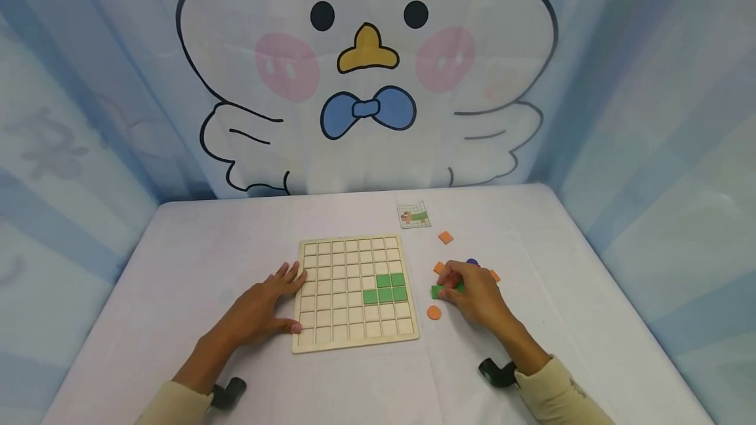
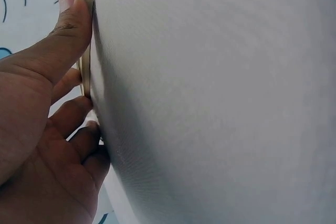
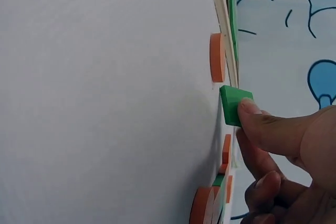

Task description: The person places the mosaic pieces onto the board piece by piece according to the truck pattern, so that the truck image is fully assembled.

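On the table lies a wooden grid board [image 1: 331, 346] with several green square tiles [image 1: 384, 295] set in cells on its right side. My left hand [image 1: 260, 310] rests at the board's left edge, fingers spread and thumb against the rim; in the left wrist view the thumb [image 2: 73, 11] lies along that edge. My right hand [image 1: 475, 294], right of the board, pinches a green square tile [image 3: 234, 106] between thumb and fingertips. Part of another green piece [image 1: 461, 287] shows behind the right fingers, which hide some of the loose pieces.
A small picture card [image 1: 414, 215] lies beyond the board's far right corner. Near the right hand are an orange disc [image 1: 434, 312], an orange square [image 1: 445, 237], more orange pieces and a blue piece [image 1: 472, 261]. Curtains [image 1: 661, 149] surround the table.
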`<state>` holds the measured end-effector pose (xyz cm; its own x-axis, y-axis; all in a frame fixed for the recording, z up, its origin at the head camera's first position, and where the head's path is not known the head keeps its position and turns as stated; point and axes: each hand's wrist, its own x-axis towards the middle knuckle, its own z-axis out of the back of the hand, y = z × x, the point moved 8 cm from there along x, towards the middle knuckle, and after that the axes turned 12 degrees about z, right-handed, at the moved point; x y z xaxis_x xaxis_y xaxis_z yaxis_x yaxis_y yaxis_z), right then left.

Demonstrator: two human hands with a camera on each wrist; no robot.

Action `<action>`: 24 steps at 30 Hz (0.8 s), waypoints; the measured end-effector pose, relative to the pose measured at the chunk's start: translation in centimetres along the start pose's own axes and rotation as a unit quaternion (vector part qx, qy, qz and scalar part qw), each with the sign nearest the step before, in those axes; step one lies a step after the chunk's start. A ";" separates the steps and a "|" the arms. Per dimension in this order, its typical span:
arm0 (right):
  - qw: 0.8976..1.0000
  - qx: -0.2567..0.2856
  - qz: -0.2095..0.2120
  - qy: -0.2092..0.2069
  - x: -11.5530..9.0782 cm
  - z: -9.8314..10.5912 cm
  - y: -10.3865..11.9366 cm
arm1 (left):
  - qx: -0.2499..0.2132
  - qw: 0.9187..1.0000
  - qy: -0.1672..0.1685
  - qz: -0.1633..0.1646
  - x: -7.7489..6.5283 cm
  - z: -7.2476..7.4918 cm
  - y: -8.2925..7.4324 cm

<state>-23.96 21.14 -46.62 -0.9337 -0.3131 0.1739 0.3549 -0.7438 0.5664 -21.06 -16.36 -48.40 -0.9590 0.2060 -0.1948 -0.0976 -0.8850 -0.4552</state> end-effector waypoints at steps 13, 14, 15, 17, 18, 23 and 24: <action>0.999 0.053 -0.005 -0.013 1.6 -1.4 2.9 | -0.001 1.000 -0.002 -0.003 -0.1 0.2 -0.1; 0.998 0.055 -0.004 -0.011 1.7 -1.7 3.3 | -0.002 1.000 -0.002 -0.003 -0.1 0.2 -0.1; 0.998 0.059 -0.003 -0.009 1.9 -1.9 3.6 | -0.002 1.000 -0.002 -0.003 -0.1 0.2 -0.1; 0.998 0.066 0.003 -0.008 2.2 -2.5 4.3 | 0.000 1.000 -0.002 -0.003 -0.1 0.2 -0.1; 0.997 0.071 0.009 -0.008 2.4 -2.7 4.8 | 0.000 1.000 -0.002 -0.003 -0.1 0.1 -0.1; 0.996 0.084 0.040 -0.004 3.2 -4.0 6.8 | 0.001 1.000 0.000 -0.003 0.0 0.1 0.0; 0.995 0.088 0.045 -0.002 3.3 -4.2 7.1 | 0.000 1.000 0.001 -0.002 0.0 0.1 -0.1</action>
<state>-24.33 12.30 -45.39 -0.8992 -0.3707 0.2326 0.4226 -0.5975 0.6815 -21.03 -16.35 -48.29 -0.9580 0.2106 -0.1945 -0.1017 -0.8841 -0.4562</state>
